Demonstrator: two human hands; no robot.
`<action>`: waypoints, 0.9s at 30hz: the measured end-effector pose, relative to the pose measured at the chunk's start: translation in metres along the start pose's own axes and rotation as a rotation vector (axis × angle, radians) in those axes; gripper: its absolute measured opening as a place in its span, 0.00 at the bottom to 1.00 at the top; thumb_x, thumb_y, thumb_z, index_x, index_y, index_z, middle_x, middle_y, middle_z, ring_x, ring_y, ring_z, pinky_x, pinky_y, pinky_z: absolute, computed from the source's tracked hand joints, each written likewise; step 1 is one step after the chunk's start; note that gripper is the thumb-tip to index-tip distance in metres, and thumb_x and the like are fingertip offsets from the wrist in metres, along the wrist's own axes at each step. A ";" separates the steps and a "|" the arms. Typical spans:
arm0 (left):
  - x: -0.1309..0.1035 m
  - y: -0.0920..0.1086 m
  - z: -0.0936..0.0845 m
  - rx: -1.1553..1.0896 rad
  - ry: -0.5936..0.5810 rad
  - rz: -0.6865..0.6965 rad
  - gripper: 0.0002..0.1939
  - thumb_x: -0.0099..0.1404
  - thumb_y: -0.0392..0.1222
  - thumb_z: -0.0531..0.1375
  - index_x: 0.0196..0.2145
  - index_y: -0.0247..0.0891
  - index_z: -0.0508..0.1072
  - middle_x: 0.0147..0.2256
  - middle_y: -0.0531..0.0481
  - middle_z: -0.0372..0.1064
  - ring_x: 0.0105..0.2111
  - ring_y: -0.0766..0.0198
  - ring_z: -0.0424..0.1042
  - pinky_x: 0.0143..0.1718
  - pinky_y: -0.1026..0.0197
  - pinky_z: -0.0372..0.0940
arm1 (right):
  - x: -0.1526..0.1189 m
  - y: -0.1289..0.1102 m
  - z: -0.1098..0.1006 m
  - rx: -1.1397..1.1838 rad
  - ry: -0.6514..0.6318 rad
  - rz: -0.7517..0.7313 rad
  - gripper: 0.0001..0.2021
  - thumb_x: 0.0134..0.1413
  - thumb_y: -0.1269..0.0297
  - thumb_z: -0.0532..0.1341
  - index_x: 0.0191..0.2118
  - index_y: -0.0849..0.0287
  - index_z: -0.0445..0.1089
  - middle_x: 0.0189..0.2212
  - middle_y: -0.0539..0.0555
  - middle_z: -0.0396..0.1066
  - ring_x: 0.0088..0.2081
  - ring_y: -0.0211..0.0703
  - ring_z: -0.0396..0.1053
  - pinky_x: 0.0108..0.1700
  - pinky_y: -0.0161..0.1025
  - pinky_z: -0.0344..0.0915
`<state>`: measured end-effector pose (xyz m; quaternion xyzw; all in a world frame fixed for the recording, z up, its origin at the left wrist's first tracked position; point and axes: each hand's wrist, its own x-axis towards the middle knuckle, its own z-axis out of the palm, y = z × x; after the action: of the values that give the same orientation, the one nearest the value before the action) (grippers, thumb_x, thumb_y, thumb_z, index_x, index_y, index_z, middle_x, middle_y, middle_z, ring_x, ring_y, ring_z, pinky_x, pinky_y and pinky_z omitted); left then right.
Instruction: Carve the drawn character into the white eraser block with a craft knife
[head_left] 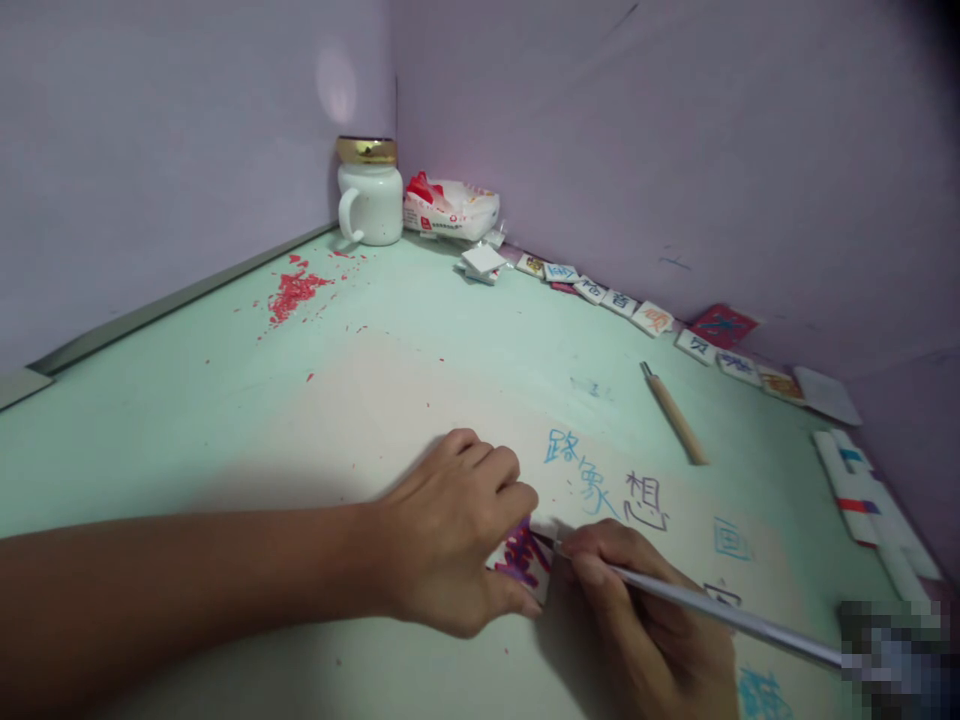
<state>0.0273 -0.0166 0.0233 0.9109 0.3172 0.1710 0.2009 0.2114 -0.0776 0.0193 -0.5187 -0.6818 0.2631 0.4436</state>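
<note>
My left hand (pixel 457 540) presses on the paper and grips a small white carving block (pixel 541 586) between thumb and fingers. Purple and red strokes of a character cover the block's top, partly hidden by the fingers. In my right hand (pixel 637 610) is a long, slim silver carving knife (pixel 697 595), held like a pen. Its dark pointed tip touches the upper right part of the block. Under both hands lies a pale sheet of paper (pixel 360 420) with handwritten Chinese characters in blue and dark ink.
Red shavings (pixel 295 293) lie at the left. A white mug (pixel 371 205) and a tissue pack (pixel 454 212) stand in the corner. Character-marked blocks (pixel 652 318) line the right wall. A wooden-handled gouge (pixel 675 415) lies nearer, with markers (pixel 855 500) at the far right.
</note>
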 end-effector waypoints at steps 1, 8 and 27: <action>0.000 0.000 0.000 -0.001 -0.004 -0.001 0.22 0.52 0.56 0.69 0.33 0.36 0.70 0.34 0.48 0.64 0.34 0.58 0.63 0.44 0.52 0.57 | 0.000 0.000 -0.001 -0.010 -0.017 -0.018 0.07 0.60 0.70 0.58 0.33 0.52 0.69 0.22 0.44 0.68 0.23 0.33 0.65 0.25 0.27 0.62; 0.000 0.000 0.000 0.006 -0.008 -0.004 0.22 0.52 0.56 0.69 0.33 0.36 0.70 0.34 0.48 0.64 0.34 0.57 0.62 0.44 0.52 0.57 | -0.002 0.002 -0.005 0.045 0.024 0.104 0.10 0.61 0.65 0.57 0.29 0.54 0.70 0.20 0.47 0.67 0.21 0.35 0.65 0.22 0.29 0.62; 0.000 0.000 0.000 0.004 -0.002 -0.004 0.22 0.52 0.56 0.69 0.33 0.36 0.70 0.33 0.49 0.64 0.34 0.58 0.62 0.44 0.52 0.57 | -0.005 0.001 -0.002 0.022 0.035 0.120 0.11 0.63 0.62 0.57 0.29 0.54 0.69 0.21 0.47 0.66 0.21 0.37 0.62 0.21 0.32 0.58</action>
<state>0.0275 -0.0163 0.0236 0.9109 0.3190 0.1692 0.1998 0.2136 -0.0818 0.0180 -0.5581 -0.6387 0.2876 0.4448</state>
